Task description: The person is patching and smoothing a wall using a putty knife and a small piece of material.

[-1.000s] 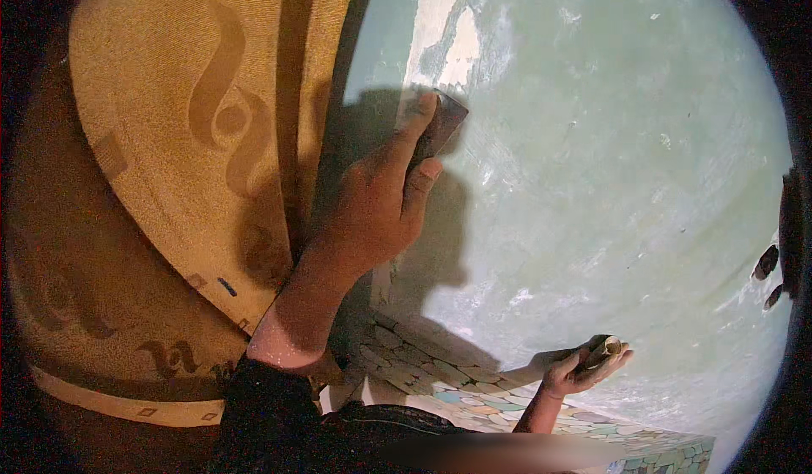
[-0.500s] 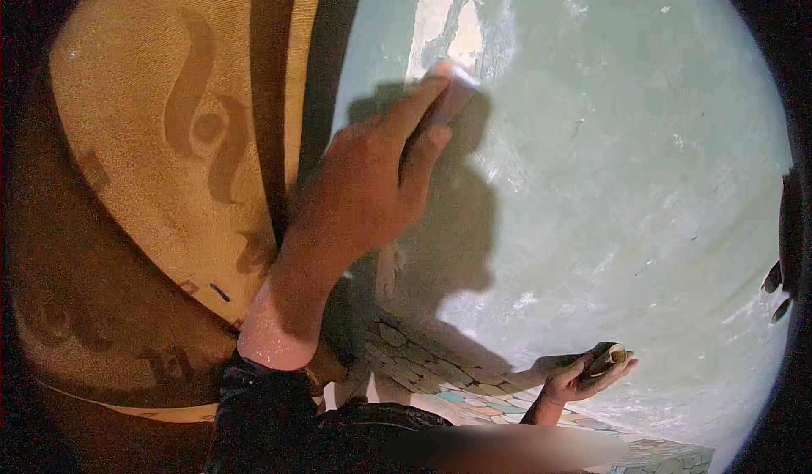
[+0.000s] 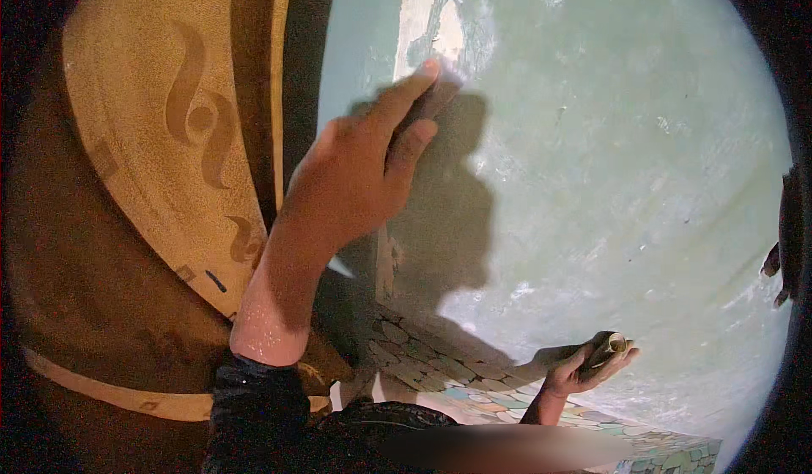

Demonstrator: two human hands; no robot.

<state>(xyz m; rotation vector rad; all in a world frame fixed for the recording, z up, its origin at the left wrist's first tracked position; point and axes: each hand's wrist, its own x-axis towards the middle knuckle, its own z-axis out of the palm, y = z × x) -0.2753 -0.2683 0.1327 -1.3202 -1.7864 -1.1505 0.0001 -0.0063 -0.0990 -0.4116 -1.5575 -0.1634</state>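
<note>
My left hand point(image 3: 338, 186) is closed round a thin, flat greyish piece point(image 3: 440, 95), with the fingers on one side and the thumb on the other. Its far edge is against or very close to the pale green wall point(image 3: 592, 178), just below a whitish patch point(image 3: 450, 30) where the green coat is gone. Most of the piece is hidden by the fingers, so its kind is unclear. Lower right, my right hand point(image 3: 575, 378) grips a short, hollow roll point(image 3: 615, 343) with its open end showing. That hand is near the wall.
A brown and gold patterned curtain point(image 3: 118, 169) hangs close on the left. Stone-like patterned tiles point(image 3: 423, 351) run along the bottom of the wall. Dark objects point(image 3: 774, 263) are at the far right edge. My left arm casts a shadow on the wall.
My left hand has slid slightly downward relative to the whitish patch, still holding the flat piece. The view has shifted a little. My right hand still holds the roll.
</note>
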